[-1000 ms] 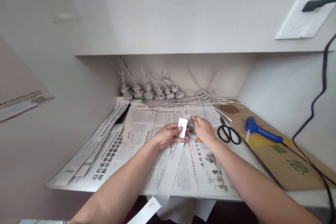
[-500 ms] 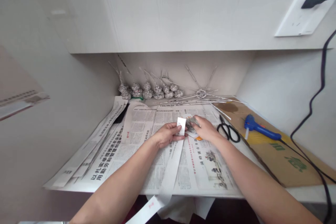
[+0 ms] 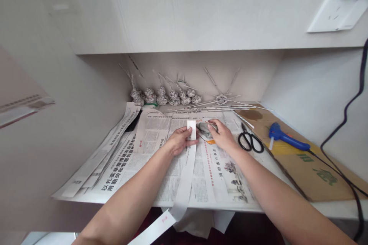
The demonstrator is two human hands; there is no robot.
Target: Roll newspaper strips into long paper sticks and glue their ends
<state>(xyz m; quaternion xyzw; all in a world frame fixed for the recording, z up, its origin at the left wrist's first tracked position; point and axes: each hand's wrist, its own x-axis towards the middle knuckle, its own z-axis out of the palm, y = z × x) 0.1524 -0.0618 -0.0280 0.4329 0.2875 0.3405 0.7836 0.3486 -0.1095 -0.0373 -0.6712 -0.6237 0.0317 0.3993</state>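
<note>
In the head view, my left hand (image 3: 180, 140) pinches the top end of a long white newspaper strip (image 3: 188, 172). The strip runs down over the table's front edge and bends off to the lower left. My right hand (image 3: 222, 134) has its fingers closed around a grey, crumpled cloth-like wad (image 3: 204, 128), just right of the strip's end. Partly hidden under the wad lies a flat white and orange piece (image 3: 211, 141). Both hands are over the printed newspaper sheets (image 3: 207, 183). Black-handled scissors (image 3: 250, 141) lie to the right of my right hand.
A blue glue gun (image 3: 289, 138) rests on cardboard (image 3: 316, 176) at the right, its black cord trailing. Cut strips (image 3: 100, 153) are stacked at left. Several woven gourd shapes (image 3: 174, 98) and thin paper rods (image 3: 207, 109) line the back, below a low overhanging panel (image 3: 184, 15).
The strip's end has moved a little left and now stands straighter in my left hand. My right hand and the grey wad are slightly farther from it. The view has shifted slightly.
</note>
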